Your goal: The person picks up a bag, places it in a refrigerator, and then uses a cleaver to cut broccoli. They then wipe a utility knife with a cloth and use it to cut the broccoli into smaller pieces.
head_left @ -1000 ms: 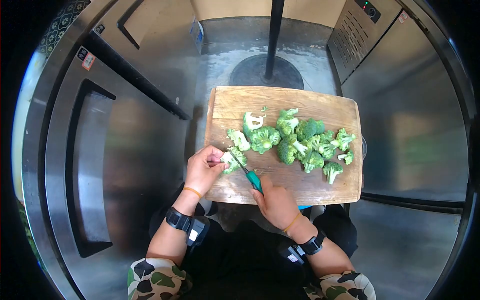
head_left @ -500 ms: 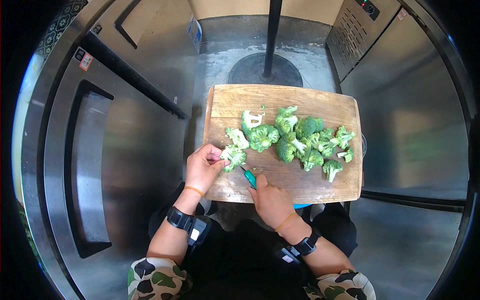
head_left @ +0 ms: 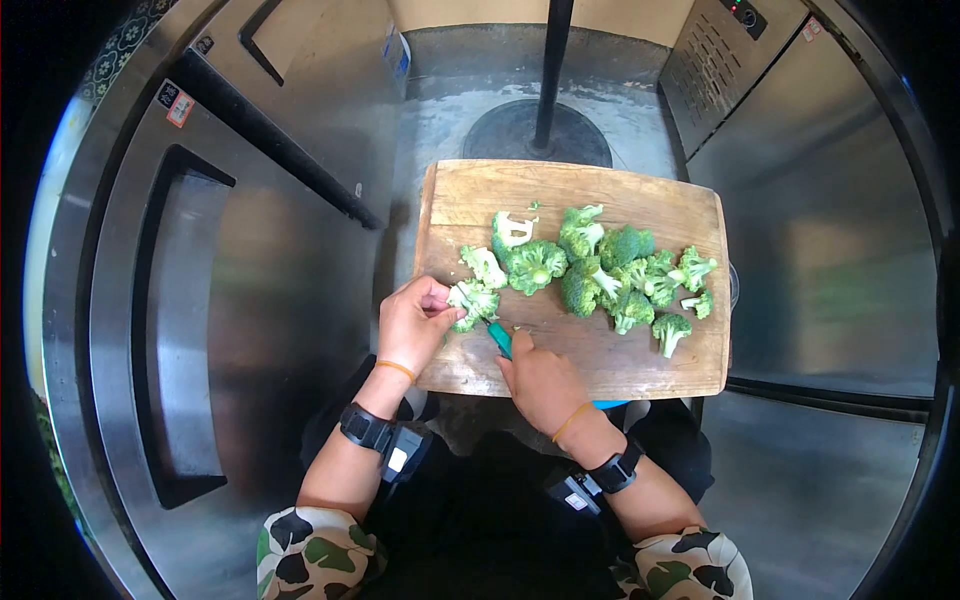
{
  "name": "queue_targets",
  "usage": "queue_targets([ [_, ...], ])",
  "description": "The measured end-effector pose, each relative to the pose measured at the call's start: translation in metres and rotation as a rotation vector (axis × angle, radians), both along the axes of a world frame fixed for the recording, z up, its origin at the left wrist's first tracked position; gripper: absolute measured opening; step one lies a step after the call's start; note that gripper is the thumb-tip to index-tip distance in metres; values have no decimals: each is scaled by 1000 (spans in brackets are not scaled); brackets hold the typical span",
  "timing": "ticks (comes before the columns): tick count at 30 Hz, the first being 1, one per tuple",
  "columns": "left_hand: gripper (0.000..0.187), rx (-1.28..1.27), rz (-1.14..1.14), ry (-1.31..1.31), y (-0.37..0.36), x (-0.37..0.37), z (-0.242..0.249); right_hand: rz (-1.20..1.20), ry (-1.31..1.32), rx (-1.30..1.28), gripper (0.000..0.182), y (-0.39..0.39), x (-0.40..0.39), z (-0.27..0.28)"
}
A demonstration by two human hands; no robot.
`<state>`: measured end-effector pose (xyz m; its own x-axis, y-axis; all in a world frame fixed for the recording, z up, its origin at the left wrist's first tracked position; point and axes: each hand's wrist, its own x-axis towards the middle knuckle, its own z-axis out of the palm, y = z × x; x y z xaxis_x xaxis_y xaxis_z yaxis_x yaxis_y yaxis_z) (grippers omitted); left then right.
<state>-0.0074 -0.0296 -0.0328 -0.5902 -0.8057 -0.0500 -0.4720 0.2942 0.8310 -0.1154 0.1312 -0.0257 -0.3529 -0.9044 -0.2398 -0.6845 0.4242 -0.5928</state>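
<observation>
My left hand (head_left: 412, 325) pinches a broccoli piece (head_left: 474, 304) at the left side of the wooden cutting board (head_left: 650, 365). In my right hand (head_left: 546, 388) is a small knife (head_left: 499, 337) with a green handle; its tip reaches the held piece, and most of the blade is hidden. Just above the held piece lies a pale cut broccoli piece (head_left: 484, 266). Beyond it are a larger broccoli head (head_left: 535, 266) and a hollowed piece (head_left: 512, 232). Several cut florets (head_left: 610, 268) are heaped across the middle and right of the board.
Steel cabinet doors stand close on the left (head_left: 290, 330) and the right (head_left: 810, 240). Behind the board a black pole (head_left: 553, 80) rises from a round base (head_left: 490, 135). Part of a blue object (head_left: 610, 404) shows under the board's front edge.
The whole view has shifted slightly, so the board appears a little higher and farther right. My left hand still pinches the broccoli piece, and the knife stays against it.
</observation>
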Motion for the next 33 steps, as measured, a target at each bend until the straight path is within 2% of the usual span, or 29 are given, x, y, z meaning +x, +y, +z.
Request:
queue_targets([
  [7,20,19,-72,-30,1,0,3,-16,8,30,30,-4,-2,-12],
  [16,20,-152,-99,-45,-8,5,7,-25,25,95,30,-6,-15,2],
  [19,26,-98,-103,35,-11,9,-4,-68,-8,12,30,-2,-19,-1],
  [22,29,-5,-107,36,3,1,1,-59,-15,40,30,-2,-14,-1],
  [25,31,-106,-126,-39,9,-5,4,-108,-30,37,30,-3,-13,-7],
  [29,31,-142,-168,15,14,-9,5,-88,-31,40,30,-2,-14,-3],
  [32,28,-264,-182,78,23,-15,9,-71,-26,85,29,-1,-11,-2],
  [33,27,-221,-172,49,21,-13,6,-72,-20,74,29,0,-12,-6],
])
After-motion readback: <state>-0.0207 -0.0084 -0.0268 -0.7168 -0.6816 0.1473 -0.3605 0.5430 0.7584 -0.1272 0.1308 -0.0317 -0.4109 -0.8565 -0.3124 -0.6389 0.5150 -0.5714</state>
